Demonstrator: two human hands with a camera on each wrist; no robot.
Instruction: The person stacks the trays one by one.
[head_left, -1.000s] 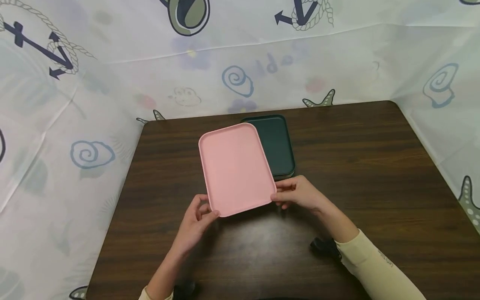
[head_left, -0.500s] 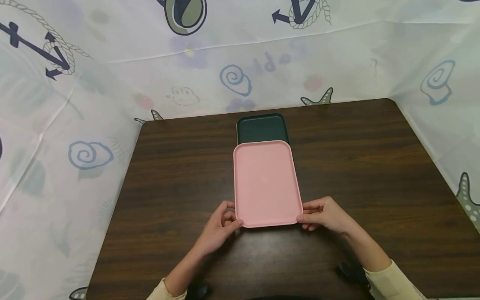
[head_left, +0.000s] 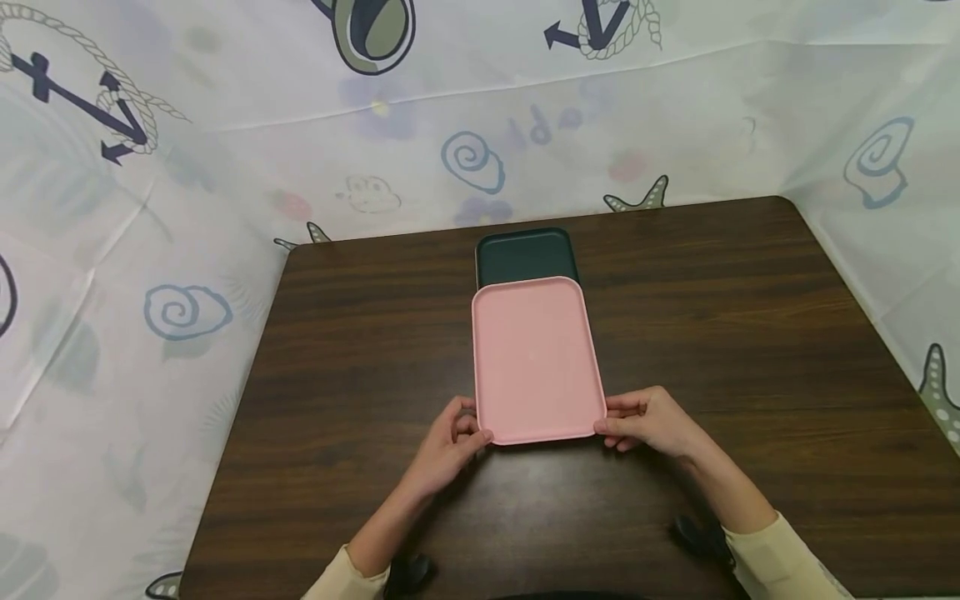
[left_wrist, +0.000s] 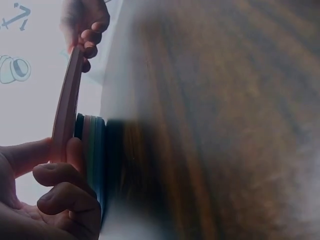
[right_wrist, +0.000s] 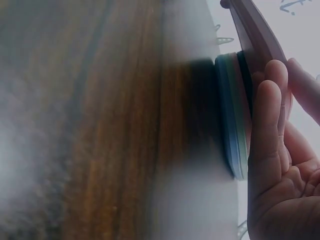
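A pink rectangular tray (head_left: 537, 362) with a low raised rim is held between my two hands. My left hand (head_left: 450, 446) pinches its near left corner, thumb on top and fingers beneath. At the near right corner my right hand (head_left: 648, 423) pinches it the same way. Behind and below it, a dark green tray (head_left: 527, 257) shows only its far part, the rest covered by the pink one. Both wrist views show that green tray topping a stack of differently coloured trays (left_wrist: 95, 145), blue lowest (right_wrist: 227, 115), with the pink tray raised at the near side.
The dark wooden table (head_left: 360, 333) carries the stack near its far edge. A white printed cloth (head_left: 300, 150) hangs along the back and sides of the table. Dark wrist straps with cameras (head_left: 701, 537) sit at the sleeves.
The pink tray has swung from a leftward tilt to line up straight, moving right and nearer over the green tray, then slightly away. Both hands have kept hold of its corners.
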